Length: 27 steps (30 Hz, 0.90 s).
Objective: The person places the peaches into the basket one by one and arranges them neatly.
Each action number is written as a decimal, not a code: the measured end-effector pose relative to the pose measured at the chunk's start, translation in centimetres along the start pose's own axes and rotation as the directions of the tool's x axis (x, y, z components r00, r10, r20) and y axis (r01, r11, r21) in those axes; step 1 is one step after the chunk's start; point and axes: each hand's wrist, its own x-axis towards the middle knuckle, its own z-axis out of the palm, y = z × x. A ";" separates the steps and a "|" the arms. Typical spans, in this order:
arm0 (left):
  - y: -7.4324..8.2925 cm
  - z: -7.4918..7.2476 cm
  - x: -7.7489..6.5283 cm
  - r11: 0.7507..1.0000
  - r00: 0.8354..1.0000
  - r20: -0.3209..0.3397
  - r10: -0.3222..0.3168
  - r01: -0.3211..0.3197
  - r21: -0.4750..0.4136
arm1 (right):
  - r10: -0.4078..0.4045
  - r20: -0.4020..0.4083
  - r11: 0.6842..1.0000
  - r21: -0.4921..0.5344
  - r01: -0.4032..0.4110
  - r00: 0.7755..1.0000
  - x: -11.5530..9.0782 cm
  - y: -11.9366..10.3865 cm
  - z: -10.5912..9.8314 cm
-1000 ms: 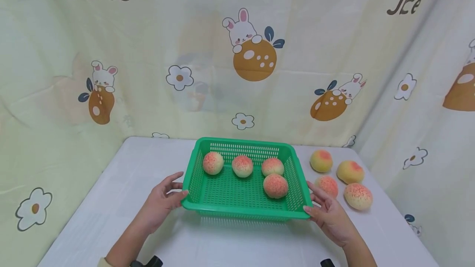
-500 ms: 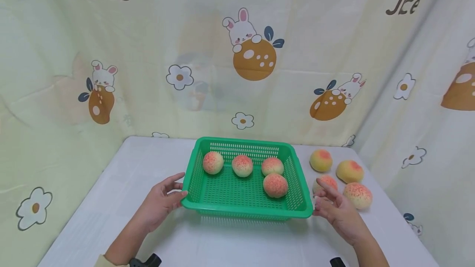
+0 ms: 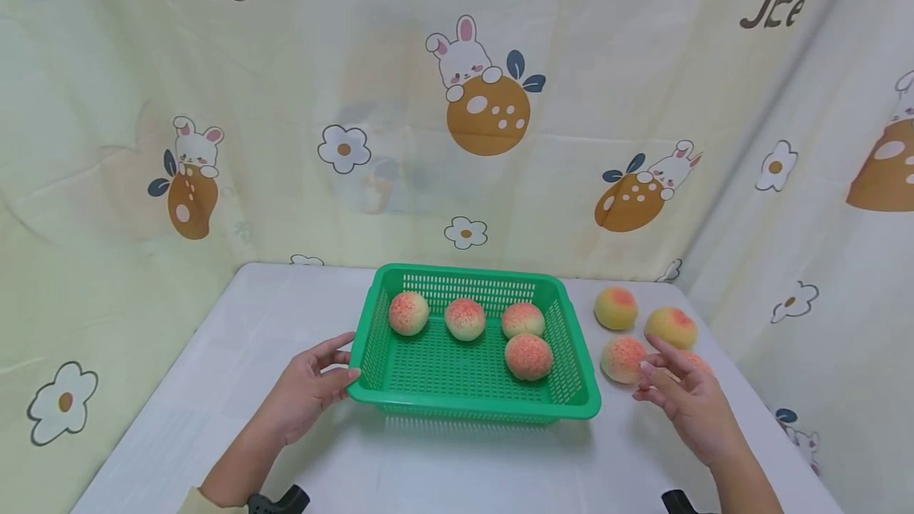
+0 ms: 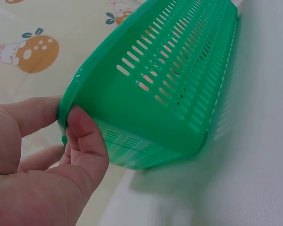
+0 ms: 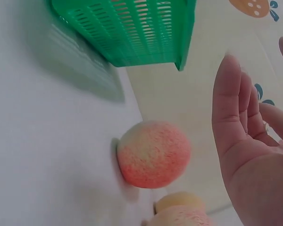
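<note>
Your left hand pinches the rim of the green basket at its near-left corner, thumb and fingers drawn close together on it. The basket sits on the table with four peaches inside. Your right hand holds nothing, its fingers relaxed and apart from the thumb, near a pink-speckled peach right of the basket; two yellow peaches lie behind that one.

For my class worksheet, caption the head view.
Left grip holds a green basket of four peaches; right grip near four more on a table.
</note>
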 end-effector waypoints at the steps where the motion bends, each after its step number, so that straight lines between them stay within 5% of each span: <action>1: 0.0 0.0 0.0 1.000 1.000 -0.001 0.001 -0.001 -0.004 | -0.011 -0.004 1.000 -0.001 0.011 1.000 0.0 -0.1 -0.2; 18: 0.3 0.0 0.0 1.000 1.000 0.009 0.001 -0.001 -0.017 | -0.020 -0.094 0.995 -0.095 0.011 0.995 0.3 -1.4 -2.6; 27: 0.1 -0.1 0.2 1.000 1.000 0.006 0.017 -0.017 -0.006 | -0.122 -0.185 0.981 -0.170 0.090 0.975 0.9 -0.7 -3.4</action>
